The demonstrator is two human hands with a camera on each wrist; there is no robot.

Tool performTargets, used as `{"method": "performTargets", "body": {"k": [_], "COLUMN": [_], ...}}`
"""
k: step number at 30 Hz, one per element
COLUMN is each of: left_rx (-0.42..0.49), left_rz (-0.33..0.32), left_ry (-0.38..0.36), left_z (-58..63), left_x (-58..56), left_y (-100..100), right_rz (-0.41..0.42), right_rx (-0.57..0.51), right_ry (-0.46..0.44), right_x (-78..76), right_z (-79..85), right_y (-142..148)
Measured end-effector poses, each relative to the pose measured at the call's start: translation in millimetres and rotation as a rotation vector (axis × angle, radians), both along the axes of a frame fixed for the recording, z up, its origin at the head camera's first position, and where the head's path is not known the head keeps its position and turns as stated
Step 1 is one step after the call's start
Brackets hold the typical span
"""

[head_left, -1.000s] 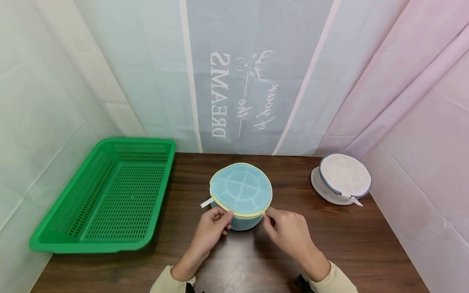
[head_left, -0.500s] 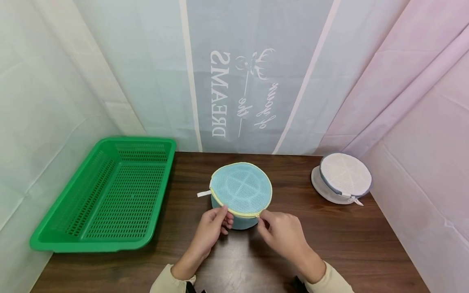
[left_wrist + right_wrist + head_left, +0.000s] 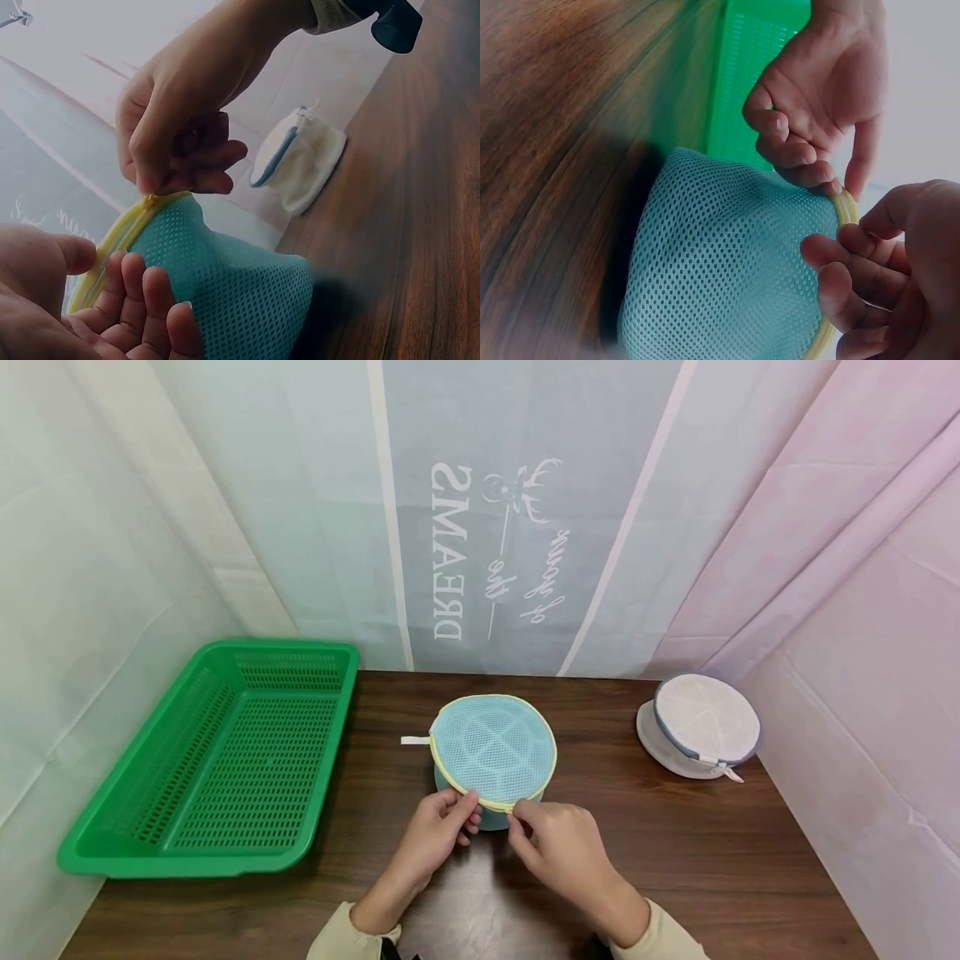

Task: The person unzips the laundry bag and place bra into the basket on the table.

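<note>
A round blue mesh laundry bag (image 3: 495, 747) with a yellow zipper edge stands on the table in the middle of the head view. My left hand (image 3: 437, 827) pinches the bag's yellow edge at the front, thumb on top. Just to its right, my right hand (image 3: 561, 847) pinches the same zipper edge; its fingertips hide most of what looks like the zipper pull. In the left wrist view, the yellow zipper band (image 3: 112, 244) runs between both hands. A white fabric tab (image 3: 415, 740) sticks out from the bag's left side.
A green plastic basket (image 3: 330, 793) with slotted walls stands on the left of the dark wooden table (image 3: 750, 868). At the back right sits a white mesh laundry bag (image 3: 707, 718) with blue-grey trim. Cloth walls enclose the back and both sides.
My right hand has slid left along the bag's front edge, closer to my left hand. The white tab has swung upward as the bag turned slightly. My left hand has barely moved.
</note>
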State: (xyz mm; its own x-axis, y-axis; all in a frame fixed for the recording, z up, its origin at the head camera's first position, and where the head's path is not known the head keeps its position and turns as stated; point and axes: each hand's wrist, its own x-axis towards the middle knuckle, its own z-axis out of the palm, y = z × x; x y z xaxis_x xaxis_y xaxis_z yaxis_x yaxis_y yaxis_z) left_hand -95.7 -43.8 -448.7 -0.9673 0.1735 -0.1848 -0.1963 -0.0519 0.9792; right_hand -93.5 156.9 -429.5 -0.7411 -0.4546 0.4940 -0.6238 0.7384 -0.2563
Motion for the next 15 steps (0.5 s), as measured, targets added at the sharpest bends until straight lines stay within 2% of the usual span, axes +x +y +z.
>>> {"method": "performTargets", "body": {"k": [15], "left_rx": [-0.005], "left_rz": [-0.021], "left_ry": [0.011], "left_z": [-1.4], "left_x": [3.6], "left_y": [3.5], "right_rz": [0.034], "right_rx": [-0.002], "right_ry": [-0.008], "right_x": [1.7], "right_z": [-0.6], "right_y": [-9.7]}}
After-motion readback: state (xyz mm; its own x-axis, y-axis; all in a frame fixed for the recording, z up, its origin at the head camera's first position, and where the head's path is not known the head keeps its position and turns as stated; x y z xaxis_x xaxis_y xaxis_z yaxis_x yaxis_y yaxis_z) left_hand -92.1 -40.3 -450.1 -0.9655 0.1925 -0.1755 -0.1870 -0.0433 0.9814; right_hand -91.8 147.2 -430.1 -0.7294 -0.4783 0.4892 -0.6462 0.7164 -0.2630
